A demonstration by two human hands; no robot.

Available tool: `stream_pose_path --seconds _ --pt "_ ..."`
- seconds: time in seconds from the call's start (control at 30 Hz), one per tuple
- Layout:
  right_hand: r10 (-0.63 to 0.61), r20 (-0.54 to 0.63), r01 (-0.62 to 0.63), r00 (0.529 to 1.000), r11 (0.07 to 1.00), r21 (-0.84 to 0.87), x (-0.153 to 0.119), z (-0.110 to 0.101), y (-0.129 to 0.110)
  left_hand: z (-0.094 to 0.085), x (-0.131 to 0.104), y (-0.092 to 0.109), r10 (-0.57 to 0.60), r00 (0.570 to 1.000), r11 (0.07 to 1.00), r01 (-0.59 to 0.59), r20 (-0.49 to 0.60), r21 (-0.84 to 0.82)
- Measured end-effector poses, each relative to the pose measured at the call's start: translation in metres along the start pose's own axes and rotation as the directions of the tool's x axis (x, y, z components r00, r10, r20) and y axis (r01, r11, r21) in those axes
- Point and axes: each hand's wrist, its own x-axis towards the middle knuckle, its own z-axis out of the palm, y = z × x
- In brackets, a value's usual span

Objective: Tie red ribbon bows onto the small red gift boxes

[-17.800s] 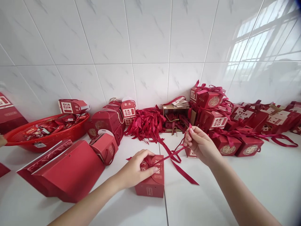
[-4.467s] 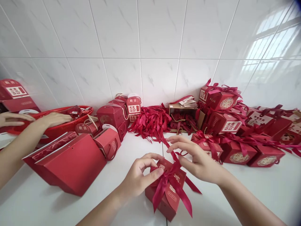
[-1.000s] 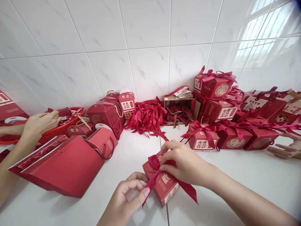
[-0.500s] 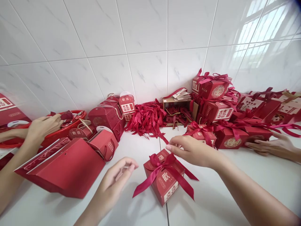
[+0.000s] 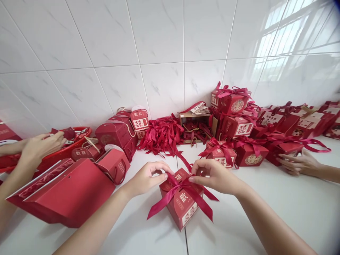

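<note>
A red gift box with gold characters stands on the white table in front of me. Across its top lies a crimson ribbon bow, its tails hanging over the sides. My left hand has thumb and fingers closed at the bow's left loop. On the other side, my right hand pinches the right loop. Behind the box lies a heap of loose crimson ribbons, one strand trailing toward my right hand. A finished-looking bowed box sits just beyond that hand.
At left are a large red paper bag, several stacked boxes and a red basket. An open carton and more bowed boxes line the wall. Other people's hands work at the left and right.
My left hand has moved up and right onto the bow. My right hand has closed on the bow's right loop. At right, another person's hand has shifted around a box.
</note>
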Motion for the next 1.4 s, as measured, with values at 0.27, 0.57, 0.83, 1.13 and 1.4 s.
stream_pose_path --seconds 0.27,0.57,0.83,1.13,1.4 --pt "0.016 -0.066 0.006 0.998 0.951 0.31 0.001 0.016 0.018 0.001 -0.005 0.006 -0.086 0.992 0.923 0.114 0.092 -0.366" --pt "-0.057 -0.056 0.073 0.997 0.939 0.337 -0.004 0.019 0.02 0.005 -0.001 0.013 -0.056 0.989 0.901 0.109 0.136 -0.42" --pt "-0.129 -0.107 0.141 0.986 0.984 0.112 -0.012 0.02 0.011 0.033 -0.002 0.02 -0.136 0.986 0.99 0.134 -0.091 -0.033" --pt "-0.132 -0.201 0.165 0.971 0.973 0.16 -0.014 0.021 0.013 0.038 -0.002 0.009 -0.125 0.984 0.981 0.142 -0.131 0.132" --pt "-0.146 -0.329 0.203 0.933 0.968 0.149 -0.012 0.023 0.019 0.038 0.0 0.005 -0.091 0.987 0.98 0.113 -0.133 0.166"
